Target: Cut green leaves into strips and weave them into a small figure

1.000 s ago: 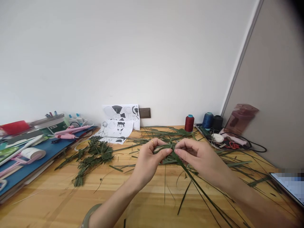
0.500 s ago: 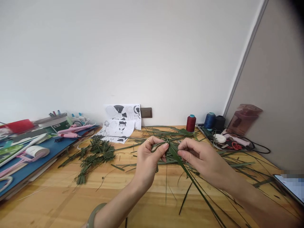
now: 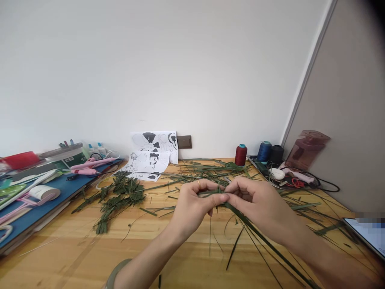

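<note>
My left hand (image 3: 194,204) pinches a green grass leaf between thumb and fingers, just above the table's middle. Close against it, my right hand (image 3: 255,204) is closed on the same leaf, the two thumbs nearly touching. From under my right hand the long leaf blade (image 3: 267,243) runs down toward the lower right. The part between my fingertips is mostly hidden, so its folding cannot be made out. Behind and below both hands, loose leaf strips (image 3: 204,166) lie scattered. A bundle of woven dark green leaf pieces (image 3: 124,194) rests to the left.
Printed sheets (image 3: 150,160) lean on the wall. A red thread spool (image 3: 241,155) stands at the back, beside a tray (image 3: 255,164) with a blue spool (image 3: 264,151). Left are a pink glue gun (image 3: 90,164) and a blue board (image 3: 72,182). A phone (image 3: 365,237) lies right.
My hands have come together; my left hand shifted slightly right. My right fingers have closed in on the leaf near my left thumb, and its long end has swung rightward.
</note>
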Demonstrator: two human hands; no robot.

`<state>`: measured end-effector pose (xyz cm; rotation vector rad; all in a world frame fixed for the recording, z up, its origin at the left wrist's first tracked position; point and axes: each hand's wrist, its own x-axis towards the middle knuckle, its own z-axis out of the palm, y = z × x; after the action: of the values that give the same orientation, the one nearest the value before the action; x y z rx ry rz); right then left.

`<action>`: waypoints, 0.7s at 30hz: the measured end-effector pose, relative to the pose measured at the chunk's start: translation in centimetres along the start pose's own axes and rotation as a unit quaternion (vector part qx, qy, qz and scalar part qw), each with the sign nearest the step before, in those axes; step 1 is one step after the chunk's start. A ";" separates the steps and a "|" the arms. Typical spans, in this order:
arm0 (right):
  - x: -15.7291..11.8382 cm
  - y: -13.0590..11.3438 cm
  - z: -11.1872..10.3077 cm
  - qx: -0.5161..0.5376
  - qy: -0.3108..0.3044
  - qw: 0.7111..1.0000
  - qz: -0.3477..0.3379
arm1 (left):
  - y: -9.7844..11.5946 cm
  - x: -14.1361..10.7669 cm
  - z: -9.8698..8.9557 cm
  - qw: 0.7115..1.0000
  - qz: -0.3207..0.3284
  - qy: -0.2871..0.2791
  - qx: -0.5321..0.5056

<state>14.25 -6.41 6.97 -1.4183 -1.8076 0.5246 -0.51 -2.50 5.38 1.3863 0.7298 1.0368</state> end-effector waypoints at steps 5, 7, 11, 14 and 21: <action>-0.4 -0.2 -0.4 -0.077 0.003 0.996 -0.043 | 0.0 -0.1 0.3 0.999 -0.024 0.033 -0.011; -0.5 -0.2 -0.6 -0.099 0.004 0.993 -0.060 | -0.2 -0.1 0.4 0.999 -0.020 0.039 -0.021; -0.7 -0.3 -0.7 -0.116 0.003 0.990 -0.079 | -0.8 -0.1 0.4 0.997 -0.016 0.059 -0.046; -0.6 -0.2 -0.6 -0.118 -0.002 0.990 -0.079 | -1.1 0.0 0.4 0.996 -0.007 0.066 -0.060; -0.1 0.3 -1.1 -0.116 -0.006 0.992 -0.040 | -0.4 0.5 0.2 0.998 -0.036 0.048 -0.024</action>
<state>15.28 -6.56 7.35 -1.4894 -1.9773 0.2885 -0.12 -2.10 5.06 1.2676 0.8142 1.0625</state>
